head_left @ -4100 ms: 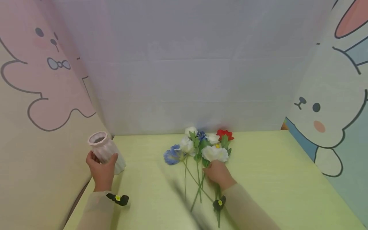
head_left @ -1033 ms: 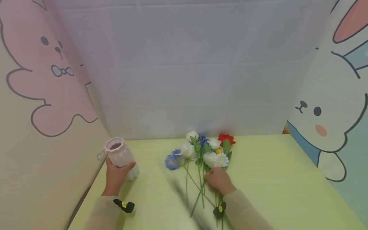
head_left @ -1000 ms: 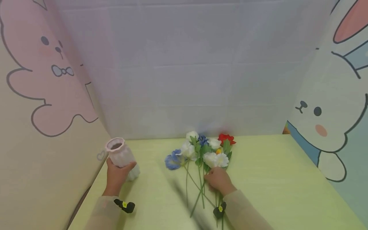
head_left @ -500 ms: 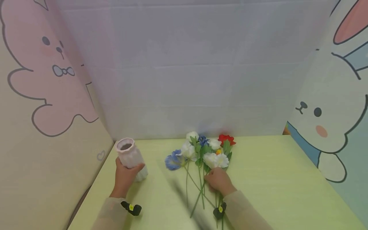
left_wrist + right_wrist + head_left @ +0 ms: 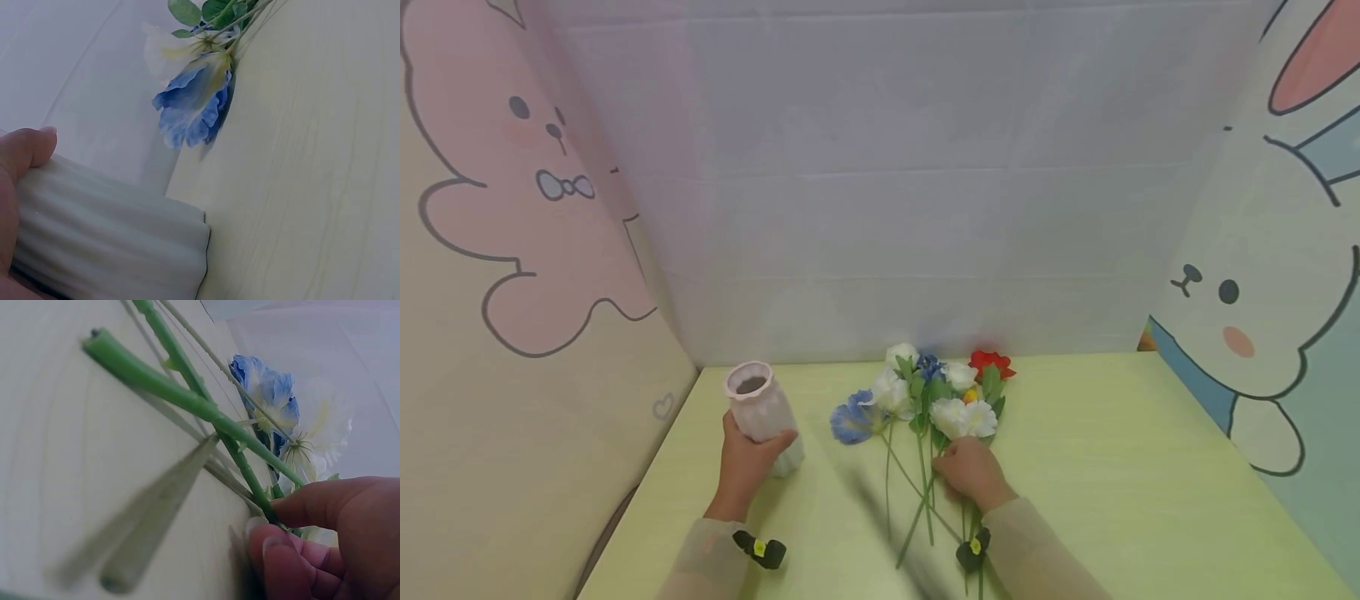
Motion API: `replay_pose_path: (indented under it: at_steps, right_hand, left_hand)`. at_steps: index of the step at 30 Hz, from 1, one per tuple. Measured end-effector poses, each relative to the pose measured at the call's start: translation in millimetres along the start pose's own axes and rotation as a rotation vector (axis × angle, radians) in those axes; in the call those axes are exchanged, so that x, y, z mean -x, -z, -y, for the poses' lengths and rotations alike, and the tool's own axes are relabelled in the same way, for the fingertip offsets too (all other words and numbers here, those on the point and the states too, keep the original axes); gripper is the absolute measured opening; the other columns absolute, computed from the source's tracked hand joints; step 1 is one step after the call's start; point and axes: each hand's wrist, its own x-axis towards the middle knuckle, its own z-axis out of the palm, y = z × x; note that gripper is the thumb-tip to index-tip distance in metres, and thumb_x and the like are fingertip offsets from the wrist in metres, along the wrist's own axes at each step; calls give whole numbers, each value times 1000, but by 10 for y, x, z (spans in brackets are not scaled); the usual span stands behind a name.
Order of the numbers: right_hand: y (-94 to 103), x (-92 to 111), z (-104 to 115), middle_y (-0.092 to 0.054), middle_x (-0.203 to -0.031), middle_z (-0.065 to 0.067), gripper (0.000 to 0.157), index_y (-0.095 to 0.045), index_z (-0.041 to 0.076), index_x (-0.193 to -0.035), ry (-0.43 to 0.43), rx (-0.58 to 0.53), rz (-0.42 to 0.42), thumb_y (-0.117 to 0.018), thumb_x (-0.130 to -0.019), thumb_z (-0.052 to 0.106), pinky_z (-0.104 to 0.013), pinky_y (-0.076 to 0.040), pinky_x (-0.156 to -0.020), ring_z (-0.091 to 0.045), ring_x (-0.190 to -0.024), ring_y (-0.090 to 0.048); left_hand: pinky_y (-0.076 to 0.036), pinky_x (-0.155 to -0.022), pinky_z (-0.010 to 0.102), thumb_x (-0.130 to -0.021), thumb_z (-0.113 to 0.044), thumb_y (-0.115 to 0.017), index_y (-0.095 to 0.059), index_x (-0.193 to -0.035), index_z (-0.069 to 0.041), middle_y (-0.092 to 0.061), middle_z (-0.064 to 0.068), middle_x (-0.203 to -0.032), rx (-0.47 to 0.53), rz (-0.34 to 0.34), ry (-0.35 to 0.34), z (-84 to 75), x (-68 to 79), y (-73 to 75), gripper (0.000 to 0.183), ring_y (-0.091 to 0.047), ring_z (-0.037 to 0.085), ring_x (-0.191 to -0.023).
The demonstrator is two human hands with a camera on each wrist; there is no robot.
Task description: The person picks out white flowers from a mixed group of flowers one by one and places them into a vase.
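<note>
My left hand (image 5: 743, 471) grips a pale pinkish-white ribbed vase (image 5: 763, 414) at the left of the table, its scalloped mouth tipped up and leftward. In the left wrist view the thumb lies along the vase's ribbed side (image 5: 112, 228), and the base is close over the tabletop. Right of centre, my right hand (image 5: 973, 472) pinches a green flower stem (image 5: 253, 481) between thumb and fingers. Around it lie artificial flowers: several white blooms (image 5: 891, 393), a light blue one (image 5: 852, 418), a dark blue one (image 5: 930, 367) and a red one (image 5: 990, 363). Crossed stems (image 5: 917, 496) point toward me.
The pale yellow-green table (image 5: 1112, 467) meets a white curtain (image 5: 880, 250) at the back. Printed cartoon panels stand left and right (image 5: 1247, 333). Each wrist carries a black camera (image 5: 760, 550). Bare tabletop shows between the vase and the flowers.
My left hand has carried the vase rightward, nearer the flowers, still tilted. The right hand has stayed at the stems, and the flowers lie the same over the last second.
</note>
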Motion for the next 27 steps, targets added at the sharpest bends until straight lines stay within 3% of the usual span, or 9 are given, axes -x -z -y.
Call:
replay_pose_path:
  at_steps: [17, 27]
  right_hand:
    - [-27, 16, -16, -50, -44, 4, 38, -54, 14, -55, -15, -16, -1, -73, -87, 21, -32, -42, -50, -15, -43, -51]
    - [-26, -19, -2, -47, -42, 6, 41, -50, 16, -51, 19, 17, -11, -71, -87, 21, -32, -41, -49, -14, -40, -48]
  left_hand:
    - [-47, -97, 54, -82, -21, -90, -24, -153, -10, -51, 20, -136, -3, 66, -48, -17, 66, -223, 97, -55, 38, -119]
    - [-48, -95, 53, -81, -15, -90, -25, -152, -8, -53, 20, -134, 12, 59, -71, -58, 108, -335, 97, -56, 38, -117]
